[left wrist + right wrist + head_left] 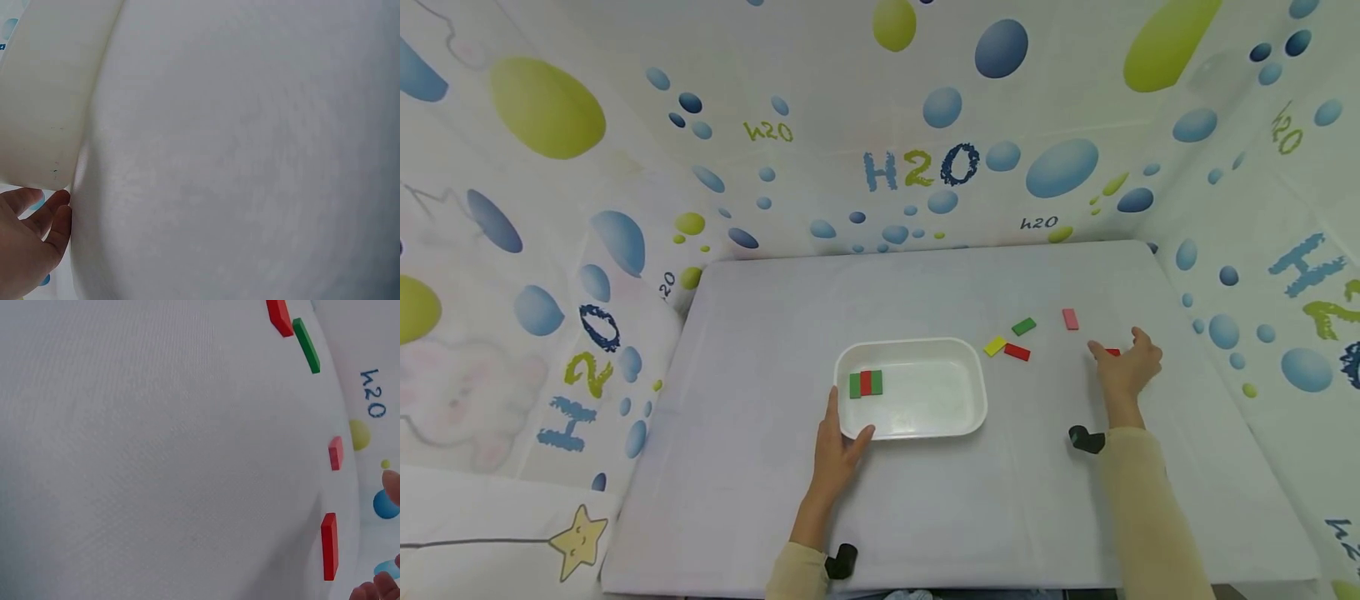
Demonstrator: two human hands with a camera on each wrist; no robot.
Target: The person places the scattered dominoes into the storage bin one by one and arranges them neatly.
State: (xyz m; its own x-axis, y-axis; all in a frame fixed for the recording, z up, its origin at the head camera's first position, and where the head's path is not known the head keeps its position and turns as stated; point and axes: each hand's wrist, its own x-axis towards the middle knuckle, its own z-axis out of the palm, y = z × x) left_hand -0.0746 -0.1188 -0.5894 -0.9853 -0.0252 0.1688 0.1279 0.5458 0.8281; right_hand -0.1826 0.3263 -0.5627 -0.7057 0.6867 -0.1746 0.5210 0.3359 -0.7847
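My left hand [835, 458] rests against the near left corner of a white rectangular tray [932, 392], index finger along the short side and thumb at the front edge. In the left wrist view its fingertips are right at the tray's lower edge. Inside the tray, at its left end, a red block [866, 383] lies between two green blocks, side by side. Over to the right, my right hand [1127, 371] hovers with thumb and fingers spread above a red block [329, 547]. That block is partly hidden by the hand in the head view, and nothing is held.
Between tray and right hand lie a yellow block [996, 346], another red block [1017, 352], a green block [1024, 326] and a pink block [1071, 319]. All are on a white-covered table [737, 375], with patterned cloth walls [820, 83] behind and at both sides.
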